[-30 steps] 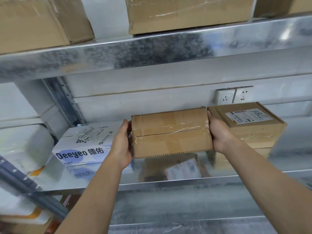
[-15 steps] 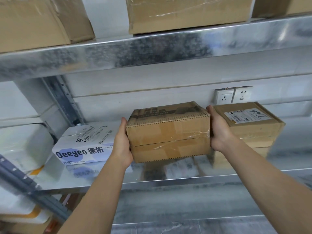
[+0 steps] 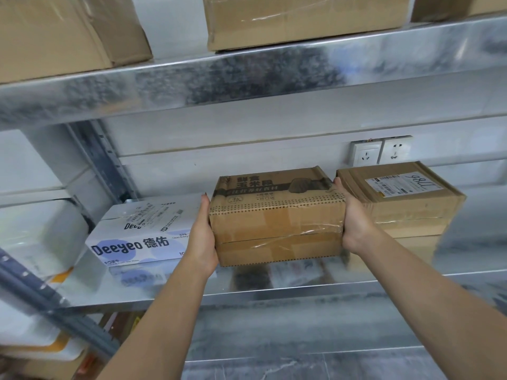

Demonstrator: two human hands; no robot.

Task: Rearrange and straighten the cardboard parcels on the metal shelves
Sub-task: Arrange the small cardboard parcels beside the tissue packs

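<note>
Tipped forward since the earlier frame, the tape-sealed brown cardboard parcel (image 3: pixel 277 223) lay pressed between our flat left hand (image 3: pixel 201 239) and right hand (image 3: pixel 355 226) at the metal shelf (image 3: pixel 274 289), between white printed carton (image 3: pixel 142 229) and labelled brown parcel (image 3: pixel 406 198); we judged its squaring unfinished.

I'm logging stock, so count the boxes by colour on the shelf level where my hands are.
Brown cardboard: 2, the printed box and the labelled box, which may sit on another
White: 1, the Deeyeo box
Total: 3
</note>
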